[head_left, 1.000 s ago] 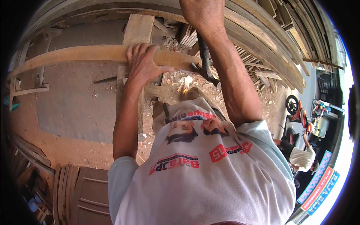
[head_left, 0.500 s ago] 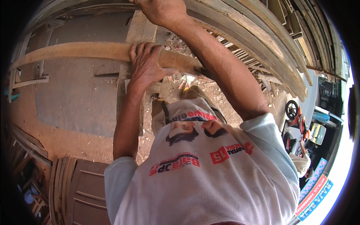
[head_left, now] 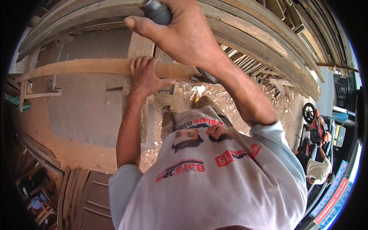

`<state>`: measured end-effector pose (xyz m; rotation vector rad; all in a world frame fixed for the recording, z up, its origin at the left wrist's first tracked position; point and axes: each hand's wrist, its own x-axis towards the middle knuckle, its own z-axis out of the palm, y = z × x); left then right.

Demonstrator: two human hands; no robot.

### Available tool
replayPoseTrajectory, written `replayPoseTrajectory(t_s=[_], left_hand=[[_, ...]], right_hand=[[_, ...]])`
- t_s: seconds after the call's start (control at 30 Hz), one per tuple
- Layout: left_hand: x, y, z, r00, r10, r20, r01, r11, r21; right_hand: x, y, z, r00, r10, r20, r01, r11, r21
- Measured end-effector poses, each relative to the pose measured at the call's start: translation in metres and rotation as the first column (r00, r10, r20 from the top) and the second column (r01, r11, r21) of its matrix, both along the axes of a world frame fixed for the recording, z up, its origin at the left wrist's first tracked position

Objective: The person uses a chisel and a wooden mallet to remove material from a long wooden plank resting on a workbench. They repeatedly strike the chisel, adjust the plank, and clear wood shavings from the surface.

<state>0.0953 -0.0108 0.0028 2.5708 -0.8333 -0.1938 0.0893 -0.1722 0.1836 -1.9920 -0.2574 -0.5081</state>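
A long curved pale wooden beam [head_left: 84,67] lies across a wooden stand [head_left: 143,50] in front of me. My left hand [head_left: 147,76] presses down flat on the beam near its middle. My right hand [head_left: 180,28] is raised close to the camera, gripping the dark rounded handle of a tool [head_left: 156,10]. The tool's working end is hidden behind that hand. A dark metal piece [head_left: 207,78] shows at the beam's right end, just under my right forearm.
Long curved planks [head_left: 264,46] are stacked along the top and right. Wood chips and offcuts [head_left: 230,94] litter the dirt floor. Panelled wooden doors [head_left: 80,195] lie at lower left. A seated person in a white cap [head_left: 318,168] and parked motorbikes [head_left: 314,119] are at far right.
My right hand has lifted the tool up from the beam toward the camera. My left hand has stayed on the beam.
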Motion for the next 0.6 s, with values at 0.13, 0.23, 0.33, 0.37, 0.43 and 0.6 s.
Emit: replayPoseTrajectory(t_s=[0.13, 0.23, 0.33, 0.37, 0.43, 0.6], left_hand=[[-0.001, -0.007, 0.009, 1.000, 0.023, -0.001, -0.023, 1.000, -0.005], [0.000, -0.007, 0.008, 1.000, 0.017, 0.019, -0.016, 1.000, -0.027], [0.002, -0.007, 0.001, 1.000, 0.029, 0.008, -0.029, 0.999, -0.038], [0.003, -0.005, 0.000, 0.999, 0.035, 0.005, -0.035, 0.999, -0.040], [0.004, -0.005, -0.001, 0.999, 0.046, -0.006, -0.046, 0.998, -0.046], [0.002, -0.001, 0.001, 0.999, 0.034, 0.011, -0.033, 0.998, -0.047]], right_hand=[[-0.087, -0.099, 0.007, 0.968, 0.162, 0.191, -0.242, 0.802, 0.546], [-0.096, -0.114, 0.007, 0.963, 0.188, 0.192, -0.264, 0.792, 0.550], [-0.089, -0.088, 0.019, 0.999, 0.050, 0.015, -0.049, 0.810, 0.584], [-0.088, -0.079, 0.020, 0.999, -0.014, -0.028, 0.027, 0.843, 0.537], [-0.090, -0.055, 0.024, 0.991, -0.129, -0.033, 0.132, 0.912, 0.388], [-0.132, -0.166, -0.017, 0.982, 0.021, 0.187, -0.158, 0.629, 0.761]])
